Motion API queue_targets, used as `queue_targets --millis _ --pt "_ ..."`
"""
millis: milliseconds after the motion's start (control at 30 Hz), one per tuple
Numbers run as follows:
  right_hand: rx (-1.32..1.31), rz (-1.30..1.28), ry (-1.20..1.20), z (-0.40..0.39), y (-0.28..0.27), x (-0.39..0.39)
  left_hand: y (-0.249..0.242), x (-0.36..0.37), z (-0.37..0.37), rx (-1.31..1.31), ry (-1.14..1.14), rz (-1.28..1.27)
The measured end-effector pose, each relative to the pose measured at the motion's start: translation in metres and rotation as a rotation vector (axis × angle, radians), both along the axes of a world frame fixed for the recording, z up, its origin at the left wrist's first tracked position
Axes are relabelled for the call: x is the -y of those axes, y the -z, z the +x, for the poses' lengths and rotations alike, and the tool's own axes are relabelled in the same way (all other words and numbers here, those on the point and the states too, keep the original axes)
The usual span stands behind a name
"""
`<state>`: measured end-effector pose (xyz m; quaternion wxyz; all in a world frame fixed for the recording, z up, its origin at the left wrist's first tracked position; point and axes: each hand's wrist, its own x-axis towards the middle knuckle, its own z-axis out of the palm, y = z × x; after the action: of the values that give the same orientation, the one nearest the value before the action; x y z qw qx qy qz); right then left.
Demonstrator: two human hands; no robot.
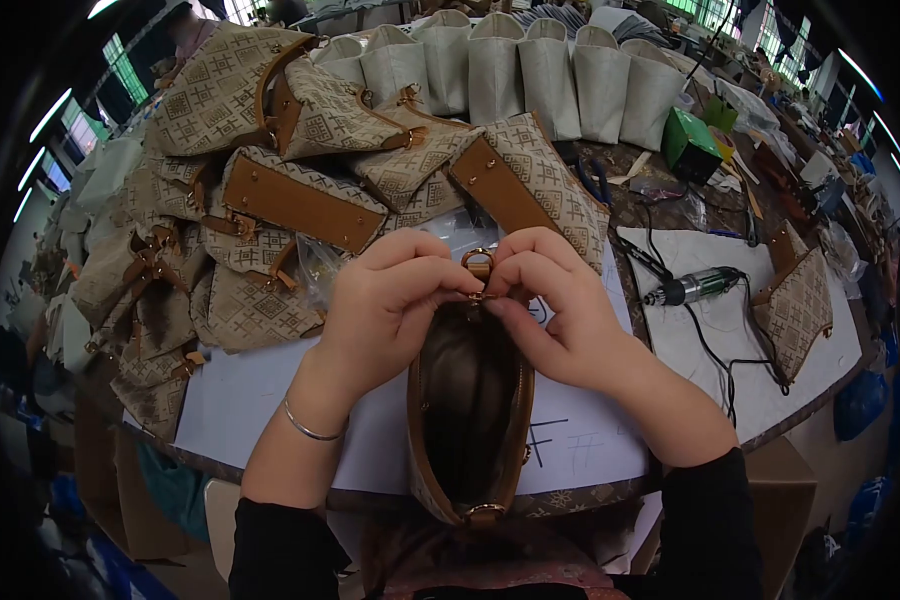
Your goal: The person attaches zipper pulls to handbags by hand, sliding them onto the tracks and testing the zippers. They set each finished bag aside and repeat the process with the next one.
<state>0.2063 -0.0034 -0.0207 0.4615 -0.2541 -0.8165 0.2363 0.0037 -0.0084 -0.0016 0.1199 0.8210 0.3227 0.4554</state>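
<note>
Centrally, an open handbag point(470, 420) stands mouth-up at the near edge of the white sheet point(260, 390) covering the worktable; all positions below are given relative to this bag. Its body is beige patterned fabric, its rim is bound in tan leather, its lining appears dark, and a brass ring point(478, 262) sits at its far end. Left of the bag and beyond it lies a heap of matching finished bags point(260, 180). The left hand point(390, 305), a thin bangle at its wrist, pinches the fitting at the bag's far end from the left. The right hand point(555, 310) pinches the same fitting from the right, fingertips meeting those of the left. Right of the bag lie a corded power tool point(695, 287) and a single patterned bag point(795, 310).
</note>
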Motion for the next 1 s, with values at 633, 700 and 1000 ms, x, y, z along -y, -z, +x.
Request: queue_targets --millis 633,700,1000 --pt "-0.178 -0.097 0.105 -0.003 0.011 -0.001 0.008 0.004 0.015 0.105 0.045 -0.018" --pt "-0.178 -0.097 0.102 -0.003 0.011 -0.001 0.008 0.005 0.016 0.156 0.067 -0.079" --pt "-0.177 -0.079 0.102 -0.005 0.011 -0.001 0.011 0.0 0.011 0.083 0.067 -0.041"
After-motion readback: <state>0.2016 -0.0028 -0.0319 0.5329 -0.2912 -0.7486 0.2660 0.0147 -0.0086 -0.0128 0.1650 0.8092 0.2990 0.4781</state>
